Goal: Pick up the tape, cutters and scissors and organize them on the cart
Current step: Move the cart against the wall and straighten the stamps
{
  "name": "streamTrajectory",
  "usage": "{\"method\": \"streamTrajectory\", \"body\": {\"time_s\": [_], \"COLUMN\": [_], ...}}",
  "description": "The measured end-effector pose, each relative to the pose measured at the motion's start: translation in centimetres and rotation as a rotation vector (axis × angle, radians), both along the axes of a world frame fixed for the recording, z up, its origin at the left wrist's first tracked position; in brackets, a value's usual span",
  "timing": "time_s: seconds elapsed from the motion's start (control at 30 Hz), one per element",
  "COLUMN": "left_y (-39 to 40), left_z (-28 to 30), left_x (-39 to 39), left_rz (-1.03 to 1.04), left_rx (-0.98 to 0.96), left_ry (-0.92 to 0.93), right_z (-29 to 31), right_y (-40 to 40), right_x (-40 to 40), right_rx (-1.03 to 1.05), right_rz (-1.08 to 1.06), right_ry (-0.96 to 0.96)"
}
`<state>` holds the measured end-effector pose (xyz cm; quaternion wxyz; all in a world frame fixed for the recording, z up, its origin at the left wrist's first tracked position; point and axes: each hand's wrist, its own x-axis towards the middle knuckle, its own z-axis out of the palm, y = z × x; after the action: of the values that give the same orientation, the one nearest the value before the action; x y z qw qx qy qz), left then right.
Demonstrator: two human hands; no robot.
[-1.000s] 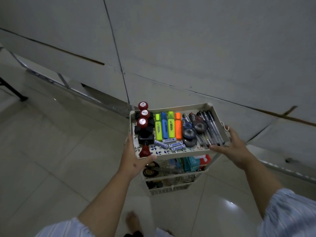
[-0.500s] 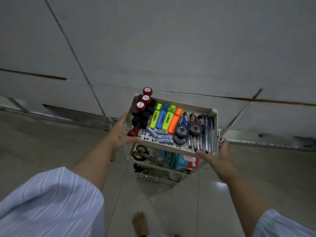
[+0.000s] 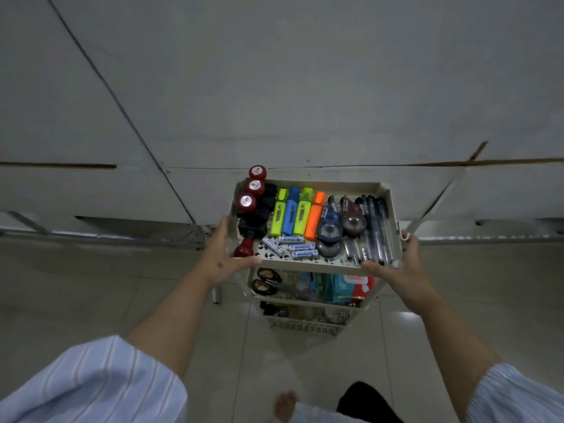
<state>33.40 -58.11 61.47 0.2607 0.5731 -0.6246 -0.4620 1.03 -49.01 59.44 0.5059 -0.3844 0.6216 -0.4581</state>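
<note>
"TEKNOX" reads on the batteries (image 3: 300,247) in the top tray (image 3: 311,186) of the cart (image 3: 308,323); print on the four highlighters (image 3: 294,215) is too small to read. The cart stands on a pale tiled floor (image 3: 76,285) against a grey wall (image 3: 305,71). The left hand (image 3: 224,257) grips the tray's left near corner, the right hand (image 3: 395,270) its right near corner. Tape rolls (image 3: 329,232) lie beside pens (image 3: 377,230) and stamps (image 3: 254,203). Scissors (image 3: 267,282) rest on the middle shelf, next to what may be cutters (image 3: 312,283).
</note>
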Motion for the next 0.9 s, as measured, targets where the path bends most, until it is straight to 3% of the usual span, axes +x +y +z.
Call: {"method": "streamTrajectory", "body": {"time_s": [0.3, 0.53, 0.9], "left_y": [1.3, -0.6, -7.1], "left_z": [-0.5, 0.0, 1.8], "left_x": [-3.0, -5.1, -6.1], "left_rz": [0.17, 0.212, 0.063], "left_rx": [-0.022, 0.007, 0.047], "left_ry": [0.083, 0.027, 0.0], "right_z": [1.7, 2.1, 0.6], "right_y": [-5.9, -9.6, -8.7], "right_x": [-3.5, -5.9, -6.3], "right_rx": [0.032, 0.065, -0.011], "right_rz": [0.124, 0.199, 0.072], "right_ry": [0.116, 0.152, 0.079]}}
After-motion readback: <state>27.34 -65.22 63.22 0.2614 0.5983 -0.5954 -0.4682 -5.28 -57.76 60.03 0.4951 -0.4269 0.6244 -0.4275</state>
